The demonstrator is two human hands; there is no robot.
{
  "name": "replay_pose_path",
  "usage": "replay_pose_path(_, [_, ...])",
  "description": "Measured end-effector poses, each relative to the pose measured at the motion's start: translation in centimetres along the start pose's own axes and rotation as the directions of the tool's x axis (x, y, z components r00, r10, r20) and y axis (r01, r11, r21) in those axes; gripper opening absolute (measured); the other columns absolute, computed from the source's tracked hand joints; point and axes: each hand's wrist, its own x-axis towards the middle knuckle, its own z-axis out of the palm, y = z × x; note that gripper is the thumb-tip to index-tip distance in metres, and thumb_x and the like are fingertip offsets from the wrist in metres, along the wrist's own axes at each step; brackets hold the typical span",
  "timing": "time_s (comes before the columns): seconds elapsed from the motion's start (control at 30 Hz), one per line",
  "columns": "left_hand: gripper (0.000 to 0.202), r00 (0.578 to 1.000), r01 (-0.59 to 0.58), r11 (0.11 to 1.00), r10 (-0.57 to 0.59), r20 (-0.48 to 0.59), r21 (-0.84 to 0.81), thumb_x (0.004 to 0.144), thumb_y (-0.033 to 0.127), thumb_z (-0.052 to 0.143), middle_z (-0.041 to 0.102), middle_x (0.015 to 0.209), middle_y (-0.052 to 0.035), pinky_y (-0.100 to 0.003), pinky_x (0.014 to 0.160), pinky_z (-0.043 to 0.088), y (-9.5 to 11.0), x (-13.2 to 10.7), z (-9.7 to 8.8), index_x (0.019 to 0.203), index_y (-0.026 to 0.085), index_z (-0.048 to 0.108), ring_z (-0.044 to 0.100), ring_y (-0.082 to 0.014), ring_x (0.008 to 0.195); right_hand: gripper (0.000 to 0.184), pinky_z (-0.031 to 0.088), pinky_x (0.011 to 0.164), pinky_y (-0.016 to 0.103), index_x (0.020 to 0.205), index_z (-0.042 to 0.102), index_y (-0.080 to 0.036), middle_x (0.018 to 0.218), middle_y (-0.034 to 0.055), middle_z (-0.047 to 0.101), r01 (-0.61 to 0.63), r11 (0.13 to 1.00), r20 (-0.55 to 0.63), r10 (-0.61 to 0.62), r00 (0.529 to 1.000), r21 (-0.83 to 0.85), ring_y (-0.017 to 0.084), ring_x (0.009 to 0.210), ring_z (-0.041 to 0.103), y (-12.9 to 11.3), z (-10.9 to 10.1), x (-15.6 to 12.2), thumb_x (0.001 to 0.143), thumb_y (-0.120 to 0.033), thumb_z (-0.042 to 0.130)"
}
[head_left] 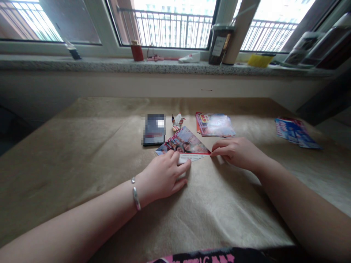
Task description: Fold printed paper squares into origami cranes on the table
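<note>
A printed paper (189, 140) lies on the covered table, folded to a roughly triangular shape, with a pale strip along its near edge. My left hand (164, 173) rests on its near left part, fingers spread and palm down. At the paper's right corner, the thumb and fingertips of my right hand (237, 153) are pinched together. Just behind the paper stands a small folded paper figure (178, 122) with pointed tips. A dark phone-like device (154, 129), its screen blurred out, is to the left of that figure.
A stack of colourful flyers (215, 125) lies behind my right hand. Farther right are several blue printed sheets (297, 133), fanned out. Along the windowsill (164, 68) stand a red container (136, 51), a dark jar (220, 45) and a yellow object (259, 60).
</note>
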Motion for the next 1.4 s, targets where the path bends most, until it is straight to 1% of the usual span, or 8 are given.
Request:
replay_pose_path(0.27, [0.044, 1.000, -0.007, 1.000, 0.006, -0.017, -0.016, 0.089, 0.044, 0.044, 0.054, 0.105, -0.0147, -0.040, 0.081, 0.046, -0.1, 0.0, 0.2, 0.123, 0.016, 0.050, 0.050, -0.0275, 0.094, 0.040, 0.041, 0.066, 0.026, 0.091, 0.073, -0.030, 0.101, -0.0044, 0.071, 0.000, 0.999, -0.007, 0.000, 1.000, -0.039, 0.016, 0.083, 0.066, 0.5, -0.1, -0.4, 0.073, -0.001, 0.051])
replay_pose_path(0.47, [0.044, 0.999, -0.012, 0.999, 0.011, -0.045, -0.035, 0.088, 0.044, 0.046, 0.054, 0.105, -0.0138, -0.039, 0.082, 0.044, -0.2, -0.1, 0.4, 0.123, 0.017, 0.049, 0.049, -0.0268, 0.095, 0.036, 0.042, 0.066, 0.025, 0.088, 0.073, -0.028, 0.100, -0.0030, 0.071, 0.006, 0.999, -0.033, -0.007, 0.999, -0.038, 0.016, 0.081, 0.066, 0.8, 0.1, -0.6, 0.074, -0.003, 0.051])
replay_pose_path(0.63, [0.042, 0.998, -0.033, 0.999, 0.031, -0.061, -0.038, 0.088, 0.044, 0.045, 0.054, 0.103, -0.0123, -0.038, 0.080, 0.044, -0.5, -0.1, 0.5, 0.121, 0.018, 0.050, 0.049, -0.0256, 0.091, 0.029, 0.044, 0.067, 0.026, 0.081, 0.071, -0.024, 0.095, -0.0009, 0.071, -0.074, 0.997, -0.136, 0.076, 0.988, 0.017, 0.016, 0.080, 0.064, 0.6, 0.8, -0.5, 0.077, -0.005, 0.050])
replay_pose_path(0.73, [0.041, 0.996, -0.044, 0.999, 0.041, -0.083, -0.032, 0.088, 0.044, 0.045, 0.054, 0.103, -0.0124, -0.039, 0.081, 0.043, -0.6, -0.1, 0.4, 0.119, 0.018, 0.052, 0.048, -0.0259, 0.091, 0.028, 0.046, 0.072, 0.028, 0.090, 0.070, -0.022, 0.091, 0.0019, 0.070, -0.002, 0.997, -0.178, 0.017, 0.984, 0.080, 0.016, 0.079, 0.062, -0.4, 0.8, 0.0, 0.079, -0.008, 0.049])
replay_pose_path(0.83, [0.039, 0.994, -0.033, 0.998, 0.028, -0.102, -0.051, 0.088, 0.044, 0.046, 0.053, 0.105, -0.0120, -0.040, 0.083, 0.043, -0.7, 0.0, 0.4, 0.117, 0.020, 0.054, 0.048, -0.0265, 0.094, 0.028, 0.046, 0.075, 0.030, 0.093, 0.069, -0.022, 0.093, 0.0026, 0.069, 0.082, 0.988, -0.136, -0.065, 0.989, 0.128, 0.017, 0.084, 0.060, -1.7, 0.7, 0.6, 0.079, -0.009, 0.049])
replay_pose_path(1.03, [0.038, 0.995, -0.020, 0.994, 0.010, -0.097, -0.105, 0.088, 0.042, 0.045, 0.051, 0.110, -0.0110, -0.042, 0.088, 0.042, -0.9, 0.5, 0.2, 0.119, 0.022, 0.053, 0.046, -0.0267, 0.100, 0.029, 0.048, 0.077, 0.031, 0.097, 0.068, -0.021, 0.099, 0.0059, 0.067, 0.112, 0.978, -0.126, -0.091, 0.988, 0.175, 0.018, 0.088, 0.057, -3.2, 0.8, 1.3, 0.080, -0.009, 0.049])
replay_pose_path(1.3, [0.041, 0.987, -0.020, 0.994, 0.002, -0.158, -0.110, 0.086, 0.044, 0.046, 0.050, 0.113, -0.0099, -0.045, 0.092, 0.038, -1.0, 0.9, 0.8, 0.122, 0.024, 0.052, 0.044, -0.0282, 0.104, 0.031, 0.048, 0.081, 0.033, 0.100, 0.067, -0.020, 0.099, 0.0064, 0.066, 0.133, 0.969, -0.163, -0.099, 0.982, 0.209, 0.020, 0.093, 0.056, -3.6, 1.2, 1.7, 0.078, -0.008, 0.048])
replay_pose_path(1.4, [0.042, 0.988, -0.048, 0.989, 0.026, -0.152, -0.138, 0.086, 0.043, 0.047, 0.050, 0.113, -0.0097, -0.044, 0.094, 0.037, -1.1, 1.0, 1.0, 0.122, 0.023, 0.052, 0.043, -0.0276, 0.106, 0.031, 0.048, 0.081, 0.033, 0.099, 0.067, -0.021, 0.098, 0.0062, 0.065, 0.143, 0.968, -0.179, -0.107, 0.978, 0.207, 0.019, 0.092, 0.056, -3.7, 1.5, 1.8, 0.078, -0.008, 0.048])
